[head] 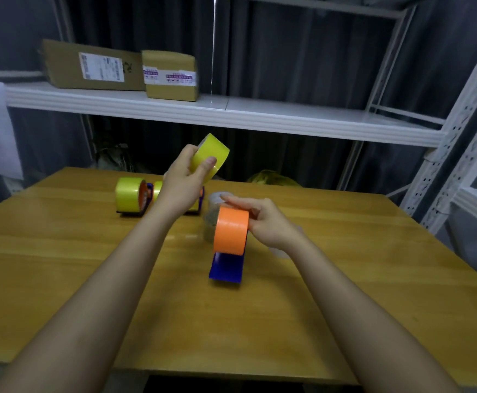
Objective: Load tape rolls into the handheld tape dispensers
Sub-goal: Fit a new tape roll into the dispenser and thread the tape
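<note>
Head view looks down on a wooden bench (61,265); the left hand (182,182) is raised above it, its grip curled round a yellow tape roll (211,156), thumb across the roll's near face and fingers behind it; the right hand (263,219) lies lower and nearer, fingers over the top of an orange tape roll (230,231) seated on a blue dispenser (227,268), thumb pinching the roll's right side; a clear tape roll (211,219) stands just behind the orange one; at the far left of the bench a loaded dispenser (131,197) carries yellow tape; two cardboard boxes (135,70) sit on a white shelf (260,114).
</note>
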{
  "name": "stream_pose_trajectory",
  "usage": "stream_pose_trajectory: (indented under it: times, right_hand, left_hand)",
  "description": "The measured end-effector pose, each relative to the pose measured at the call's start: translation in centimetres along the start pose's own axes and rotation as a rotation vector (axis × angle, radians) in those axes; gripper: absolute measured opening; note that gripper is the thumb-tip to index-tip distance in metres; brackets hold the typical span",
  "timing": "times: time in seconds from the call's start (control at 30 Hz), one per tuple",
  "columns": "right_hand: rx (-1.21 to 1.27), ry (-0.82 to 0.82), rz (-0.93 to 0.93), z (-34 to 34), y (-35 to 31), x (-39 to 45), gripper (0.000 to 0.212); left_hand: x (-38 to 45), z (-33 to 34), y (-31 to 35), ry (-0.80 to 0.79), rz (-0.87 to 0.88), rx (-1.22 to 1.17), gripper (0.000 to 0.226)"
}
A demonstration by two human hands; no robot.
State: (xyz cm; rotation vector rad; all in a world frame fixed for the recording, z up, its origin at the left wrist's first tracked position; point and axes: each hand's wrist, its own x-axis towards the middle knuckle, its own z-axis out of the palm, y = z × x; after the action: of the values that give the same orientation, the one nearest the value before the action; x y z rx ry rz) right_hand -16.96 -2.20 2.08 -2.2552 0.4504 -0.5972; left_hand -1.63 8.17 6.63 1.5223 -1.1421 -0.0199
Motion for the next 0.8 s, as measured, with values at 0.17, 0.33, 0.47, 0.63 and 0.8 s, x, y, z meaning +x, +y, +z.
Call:
stream_pose_trajectory:
  times: [0.17,0.33,0.47,0.63,0.8]
  right_hand:
    - [-0.006,-0.039,0.044,2.5,1.3,-1.4,0.053]
    - [-0.128,-0.084,0.076,3.2,2.2,-2.4,0.052]
    - [-0.203,-0.095,0.078,2.2,2.2,-3.7,0.050]
    - [-0.078,0.205,0.089,0.9,1.2,-4.6,0.036]
    - [0.544,0.237,0.180,1.2,-1.3,-4.5,0.062]
  left_hand:
    - [-2.3,-1.1,-0.1,-0.096,-0.008,-0.051,0.013]
    - [-4.2,-0.8,-0.3,-0.128,-0.010,-0.095,0.010]
    - [-4.9,0.3,-0.5,-0.157,-0.042,-0.161,0.010]
    - [-5.7,1.6,-0.2,-0.177,-0.048,-0.221,0.020]
    - [-6.4,2.8,1.0,-0.213,-0.030,-0.295,0.013]
